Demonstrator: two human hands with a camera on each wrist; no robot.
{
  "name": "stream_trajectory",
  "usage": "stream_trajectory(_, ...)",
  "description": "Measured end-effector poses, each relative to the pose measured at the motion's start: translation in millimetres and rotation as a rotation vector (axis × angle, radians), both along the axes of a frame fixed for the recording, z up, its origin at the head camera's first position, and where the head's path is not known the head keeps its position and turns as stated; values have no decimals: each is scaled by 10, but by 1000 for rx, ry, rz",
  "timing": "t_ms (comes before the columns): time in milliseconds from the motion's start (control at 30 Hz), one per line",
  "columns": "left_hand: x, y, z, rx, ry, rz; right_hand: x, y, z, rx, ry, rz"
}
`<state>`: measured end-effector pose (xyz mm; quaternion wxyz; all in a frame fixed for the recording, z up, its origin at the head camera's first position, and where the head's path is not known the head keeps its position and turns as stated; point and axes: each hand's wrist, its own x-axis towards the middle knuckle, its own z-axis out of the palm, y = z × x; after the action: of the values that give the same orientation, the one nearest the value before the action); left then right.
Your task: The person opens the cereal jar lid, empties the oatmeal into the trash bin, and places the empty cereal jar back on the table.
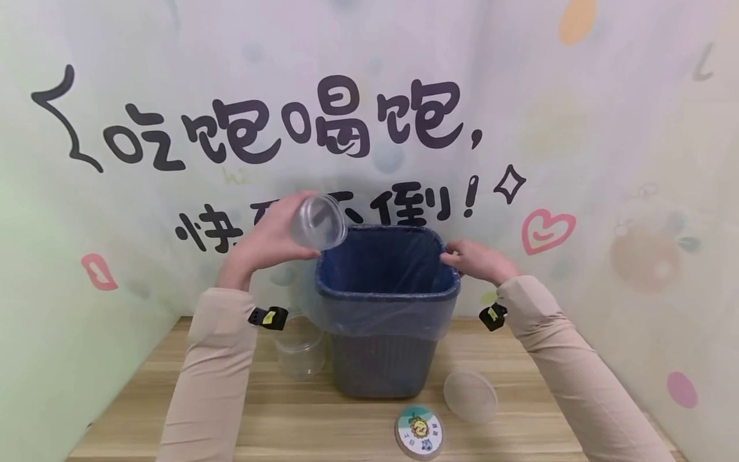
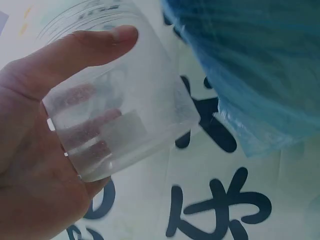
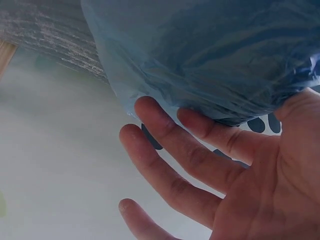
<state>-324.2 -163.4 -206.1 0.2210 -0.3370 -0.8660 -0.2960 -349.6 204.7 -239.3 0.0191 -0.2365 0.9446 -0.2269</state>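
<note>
My left hand point(image 1: 271, 234) grips a clear plastic jar point(image 1: 326, 221), tilted on its side beside the bin's upper left rim. In the left wrist view the thumb lies across the jar point(image 2: 145, 100) near its threaded end, and other fingers show through the wall. No contents show inside. A dark blue-grey trash bin point(image 1: 383, 369) stands upright on the table, a thin translucent bag point(image 1: 392, 317) folded over its rim. My right hand point(image 1: 479, 260) holds the bin's right rim, thumb side at the edge; in the right wrist view its other fingers point(image 3: 192, 152) spread outside the bag.
A second clear jar point(image 1: 301, 353) stands on the wooden table point(image 1: 260, 423) left of the bin. A translucent lid point(image 1: 470, 396) and a round lid with a printed sunflower label point(image 1: 419, 431) lie in front. A printed cloth backdrop point(image 1: 369, 51) rises close behind.
</note>
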Motion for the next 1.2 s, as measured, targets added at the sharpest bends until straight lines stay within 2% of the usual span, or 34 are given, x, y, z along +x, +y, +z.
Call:
stream_trajectory(167, 96, -187, -121, 126, -45, 22, -5, -8, -8, 0, 17, 6)
stream_trajectory(300, 164, -300, -280, 193, -99, 28, 4, -8, -13, -8, 22, 15)
stream_trajectory(433, 214, -403, -520, 252, -145, 43, 13, -2, -16, -20, 6, 21)
stream_trajectory(700, 361, -510, -1065, 394, -188, 94, 16, -2, -21, -60, -10, 26)
stream_trajectory(867, 438, -531, -1337, 414, -260, 125, 16, -4, -23, -72, 11, 28)
stream_trajectory(1000, 486, -524, -1525, 399, -316, 91, 25, -8, -14, -68, 9, 31)
stream_trajectory(1200, 549, -490, -1806, 399, -358, -11, 31, -15, -7, -63, 6, 35)
